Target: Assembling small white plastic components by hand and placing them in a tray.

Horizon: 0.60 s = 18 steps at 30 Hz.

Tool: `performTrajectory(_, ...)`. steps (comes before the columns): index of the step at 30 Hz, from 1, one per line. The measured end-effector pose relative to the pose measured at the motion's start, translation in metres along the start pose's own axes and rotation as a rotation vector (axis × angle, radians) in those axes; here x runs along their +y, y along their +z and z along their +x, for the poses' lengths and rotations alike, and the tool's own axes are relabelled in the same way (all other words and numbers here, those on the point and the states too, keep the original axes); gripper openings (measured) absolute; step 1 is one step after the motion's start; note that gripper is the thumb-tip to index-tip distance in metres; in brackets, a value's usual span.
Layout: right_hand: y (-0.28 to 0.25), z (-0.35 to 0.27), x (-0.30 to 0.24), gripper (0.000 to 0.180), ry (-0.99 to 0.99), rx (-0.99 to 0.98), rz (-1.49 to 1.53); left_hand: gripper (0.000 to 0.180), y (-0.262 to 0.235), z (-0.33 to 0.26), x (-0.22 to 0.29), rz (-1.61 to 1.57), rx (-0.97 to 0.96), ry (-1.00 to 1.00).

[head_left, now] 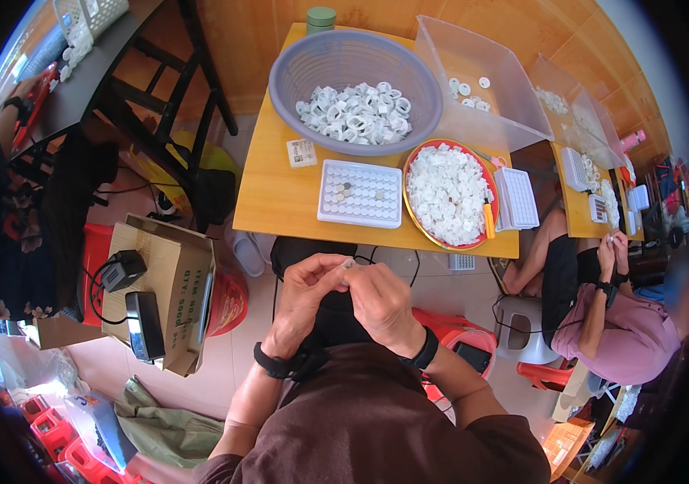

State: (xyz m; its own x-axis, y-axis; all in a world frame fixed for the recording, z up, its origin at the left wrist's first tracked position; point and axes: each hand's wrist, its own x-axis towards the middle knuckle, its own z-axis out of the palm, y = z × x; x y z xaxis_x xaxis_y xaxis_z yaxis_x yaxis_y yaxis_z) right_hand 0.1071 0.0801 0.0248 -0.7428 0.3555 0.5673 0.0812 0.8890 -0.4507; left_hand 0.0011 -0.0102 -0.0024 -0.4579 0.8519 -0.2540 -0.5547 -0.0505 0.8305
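My left hand and my right hand meet in front of my body, just off the table's near edge. Fingertips of both pinch one small whitish piece, mostly covered, so its kind stays unclear. Straight ahead on the yellow wooden table lies a white tray of round cells, with a few small greyish discs on it. To its right a red-rimmed plate is heaped with small white plastic parts. Behind the tray, a grey-purple basket holds many white ring-shaped parts.
An orange-handled tool rests on the plate's right side. Beyond stands a clear plastic bin with several white discs. A cardboard box with black adapters is at my left. Another person sits at right; a person's arm shows far left.
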Motion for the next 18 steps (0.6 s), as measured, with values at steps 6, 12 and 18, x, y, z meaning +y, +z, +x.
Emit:
performTrajectory(6,0.001,0.000,-0.001,0.024,-0.038,-0.012,-0.052,0.019,-0.001,-0.001,-0.001,-0.151,0.017,-0.073)
performTrajectory(12,0.003,-0.004,0.003,0.025,0.158,0.116,0.217,0.021,-0.008,-0.002,-0.005,-0.314,-0.028,-0.107)
performTrajectory(18,-0.002,-0.013,0.001,0.025,0.224,0.115,0.232,0.022,-0.007,-0.003,-0.005,-0.407,-0.070,-0.113)
